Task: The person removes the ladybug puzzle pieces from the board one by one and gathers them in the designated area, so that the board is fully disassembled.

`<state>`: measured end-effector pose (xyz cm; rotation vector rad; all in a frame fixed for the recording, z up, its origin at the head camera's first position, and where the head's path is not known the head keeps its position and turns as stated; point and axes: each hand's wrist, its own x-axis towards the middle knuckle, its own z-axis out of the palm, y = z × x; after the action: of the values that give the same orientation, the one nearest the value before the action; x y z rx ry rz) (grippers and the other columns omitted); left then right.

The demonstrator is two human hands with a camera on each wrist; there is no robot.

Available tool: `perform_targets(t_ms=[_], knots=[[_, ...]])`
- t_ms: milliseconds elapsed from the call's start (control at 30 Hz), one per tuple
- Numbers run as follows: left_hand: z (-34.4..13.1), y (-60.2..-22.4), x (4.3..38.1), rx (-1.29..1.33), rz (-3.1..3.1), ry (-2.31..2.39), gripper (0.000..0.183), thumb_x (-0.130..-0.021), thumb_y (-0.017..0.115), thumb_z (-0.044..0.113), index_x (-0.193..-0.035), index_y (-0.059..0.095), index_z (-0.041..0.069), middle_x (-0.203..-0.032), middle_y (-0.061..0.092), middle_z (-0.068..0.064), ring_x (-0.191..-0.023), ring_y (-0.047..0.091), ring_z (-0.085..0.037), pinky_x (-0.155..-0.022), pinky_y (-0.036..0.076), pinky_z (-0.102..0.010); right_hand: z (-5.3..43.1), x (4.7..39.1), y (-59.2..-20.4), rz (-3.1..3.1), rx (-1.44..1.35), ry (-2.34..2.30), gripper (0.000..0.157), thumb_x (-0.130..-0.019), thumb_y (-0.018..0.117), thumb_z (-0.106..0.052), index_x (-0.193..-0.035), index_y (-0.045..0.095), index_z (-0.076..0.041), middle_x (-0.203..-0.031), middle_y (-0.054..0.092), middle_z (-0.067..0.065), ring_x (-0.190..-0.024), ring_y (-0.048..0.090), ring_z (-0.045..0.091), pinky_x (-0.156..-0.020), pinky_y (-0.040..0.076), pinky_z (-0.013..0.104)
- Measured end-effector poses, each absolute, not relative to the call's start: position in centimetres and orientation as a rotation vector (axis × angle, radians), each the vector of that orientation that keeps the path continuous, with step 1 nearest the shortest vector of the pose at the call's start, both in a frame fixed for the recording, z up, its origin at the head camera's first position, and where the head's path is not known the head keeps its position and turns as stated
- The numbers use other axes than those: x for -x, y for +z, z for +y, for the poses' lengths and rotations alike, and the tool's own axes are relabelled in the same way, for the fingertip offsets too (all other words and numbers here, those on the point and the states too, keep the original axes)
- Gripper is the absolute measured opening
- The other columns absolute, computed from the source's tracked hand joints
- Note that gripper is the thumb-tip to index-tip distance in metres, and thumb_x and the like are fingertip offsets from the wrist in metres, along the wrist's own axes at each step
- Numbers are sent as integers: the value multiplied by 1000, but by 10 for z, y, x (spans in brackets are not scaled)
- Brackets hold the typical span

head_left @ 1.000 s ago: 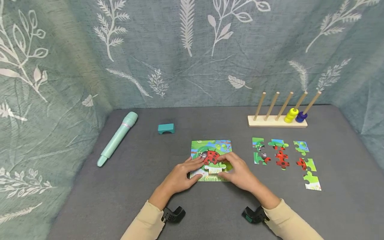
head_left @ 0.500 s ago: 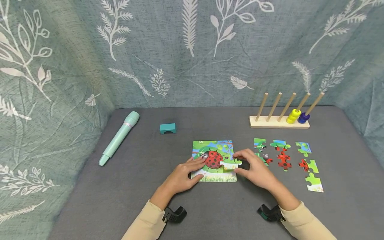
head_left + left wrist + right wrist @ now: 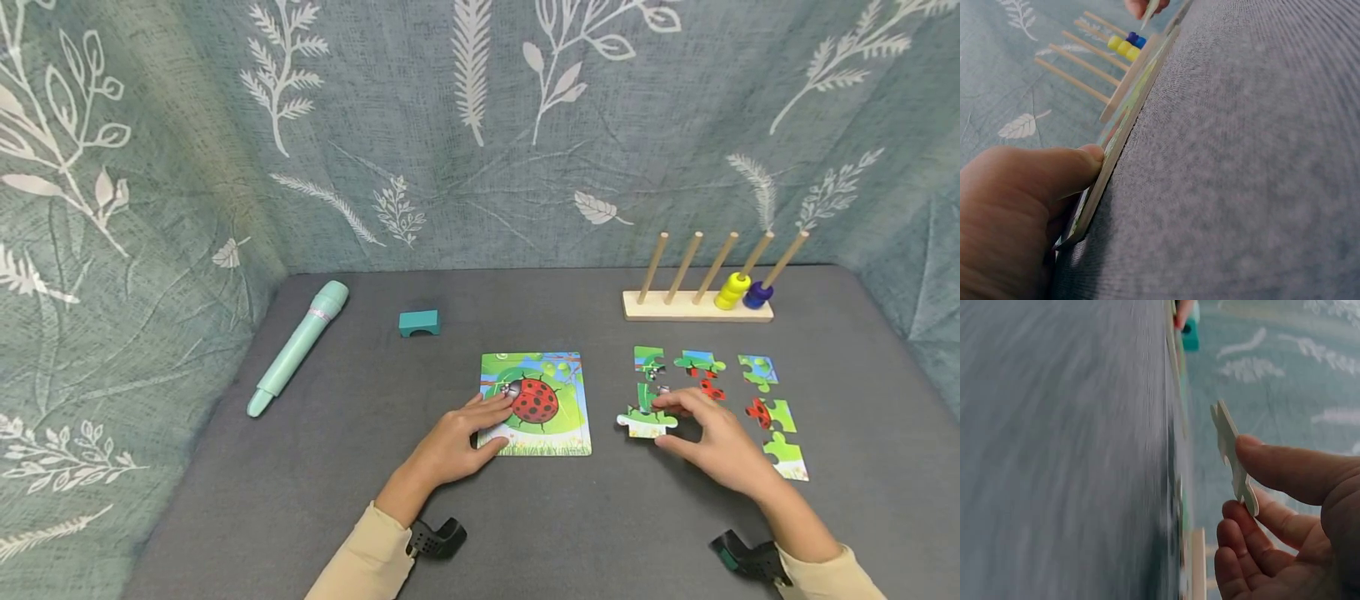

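Note:
My left hand [image 3: 459, 437] rests on the left side of a ladybug picture board [image 3: 542, 403], its fingers lying over the picture. In the left wrist view, the thumb [image 3: 1079, 169] touches the board's edge. My right hand [image 3: 716, 437] pinches a green-and-white jigsaw puzzle piece [image 3: 647, 423] between thumb and fingers. The right wrist view shows this piece [image 3: 1232, 456] edge-on, raised off the table. It hangs over the near end of the left column of loose puzzle pieces, partly hiding one. The hand covers part of a red piece [image 3: 708, 385] in the middle column.
Several other puzzle pieces [image 3: 759, 372] lie in columns at the right. Behind them stands a wooden peg rack [image 3: 675, 307] with yellow and blue beads. A teal arch block [image 3: 419, 322] and a mint microphone-shaped toy [image 3: 296, 348] lie farther left on the grey table [image 3: 360, 400].
My right hand has lifted the puzzle piece off the picture board and carried it right, to the loose pieces. The board's whole ladybug picture now shows. My left hand has stayed put.

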<state>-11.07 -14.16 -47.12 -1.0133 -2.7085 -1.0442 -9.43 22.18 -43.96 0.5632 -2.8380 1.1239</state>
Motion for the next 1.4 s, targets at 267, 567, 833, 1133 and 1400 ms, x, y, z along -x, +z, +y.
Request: perform_targets(t_ms=[267, 567, 833, 1133, 1400], knots=[[-141, -472, 110, 999, -2727, -1043, 42, -88, 68, 20, -127, 62, 4, -135, 56, -11, -129, 49, -21, -116, 32, -34, 260, 84, -441, -2812, -559, 1137, 40, -76, 79, -11, -113, 63, -11, -105, 59, -3, -94, 50, -9, -80, 42, 6], [-141, -472, 111, 1020, -2718, -1032, 43, -88, 68, 20, -127, 62, 4, -135, 56, -10, -129, 50, -21, -116, 33, -34, 294, 75, -444, -2860, -524, 1112, 39, -75, 79, -10, -111, 64, -14, -107, 58, -11, -93, 51, -11, -76, 40, 4], [-141, -473, 110, 1018, -2716, -1024, 43, -87, 68, 20, -126, 62, 3, -134, 57, -10, -128, 50, -20, -115, 33, -35, 301, 74, -449, -2843, -629, 1030, 41, -72, 81, -9, -109, 65, -14, -103, 59, -6, -90, 52, -8, -75, 39, 4], [-141, -473, 111, 1012, -2718, -1025, 42, -87, 69, 19, -126, 62, 3, -133, 57, -9, -128, 50, -21, -115, 33, -35, 303, 76, -450, -2893, -616, 866, 39, -73, 82, -15, -108, 64, -16, -104, 59, -2, -91, 49, -7, -73, 39, 10], [-141, -474, 112, 1016, -2713, -1022, 43, -87, 69, 19, -126, 62, 3, -133, 57, -10, -128, 51, -21, -115, 34, -36, 303, 76, -451, -2895, -612, 801, 40, -73, 82, -17, -109, 64, -17, -107, 58, -2, -98, 43, -9, -74, 38, 14]])
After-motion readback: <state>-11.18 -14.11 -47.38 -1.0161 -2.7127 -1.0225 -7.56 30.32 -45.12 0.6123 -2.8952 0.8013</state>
